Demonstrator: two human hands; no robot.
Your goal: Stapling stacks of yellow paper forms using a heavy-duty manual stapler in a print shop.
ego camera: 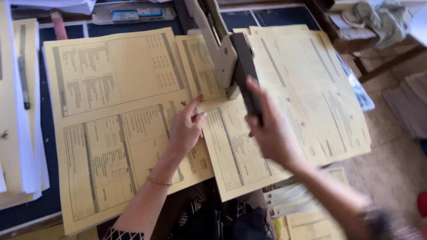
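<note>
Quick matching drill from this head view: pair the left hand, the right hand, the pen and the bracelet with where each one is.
1 left hand
2 right hand
3 pen
4 bracelet

a on the left wrist
b gripping the dark stapler handle
c fingers on the yellow printed sheet
d lying on the paper stack at far left

Pairs: 1-c, 2-b, 3-d, 4-a

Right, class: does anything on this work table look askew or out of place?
The yellow printed sheets under the long-arm stapler lie fanned and tilted rather than squared. The right hand grips the stapler's dark handle; the left hand presses the sheets. Nothing looks spilled or torn.
</note>
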